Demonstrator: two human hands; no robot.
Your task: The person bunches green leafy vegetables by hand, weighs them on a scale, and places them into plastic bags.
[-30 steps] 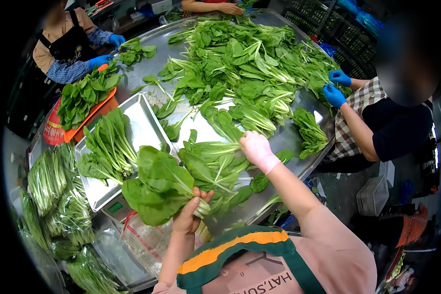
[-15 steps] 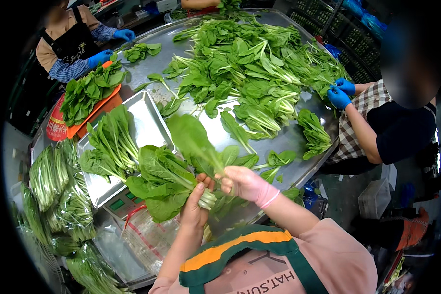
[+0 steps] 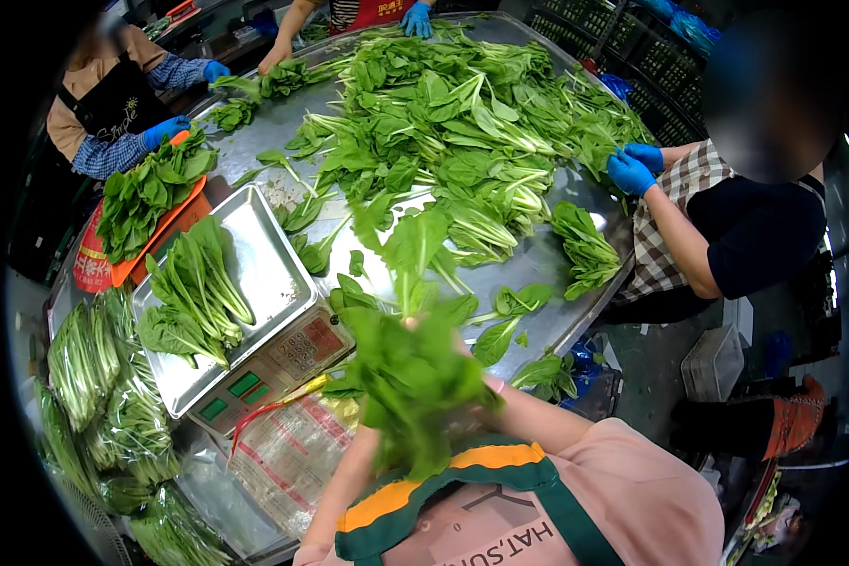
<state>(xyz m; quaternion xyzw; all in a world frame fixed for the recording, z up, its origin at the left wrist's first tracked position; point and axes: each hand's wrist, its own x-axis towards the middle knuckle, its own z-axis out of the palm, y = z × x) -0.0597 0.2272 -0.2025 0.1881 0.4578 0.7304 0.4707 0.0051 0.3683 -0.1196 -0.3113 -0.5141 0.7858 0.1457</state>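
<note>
worktop point(image 3: 269, 129): bare sheet metal, smooth, semi-gloss. scale tray point(image 3: 266, 262): shiny metal, bright glare. orange basket point(image 3: 172, 229): smooth plastic. bagged greens point(image 3: 134, 420): clear glossy film, wrinkled. striped bag point(image 3: 291, 457): crinkled see-through plastic. blue gloves point(image 3: 629, 174): thin, rubbery, slight sheen. checked apron point(image 3: 665, 231): matt woven cloth. pink shirt point(image 3: 637, 486): matt cloth. leaf pile point(image 3: 443, 118): satin leaves, slick pale stems. held bunch point(image 3: 420, 382): too blurred to call finish.

Worn on the head, one fisheye camera looks down: the wearer's apron point(image 3: 561, 509) close at lower centre, the tabletop point(image 3: 272, 130) reaching farther toward the upper edge.
</note>
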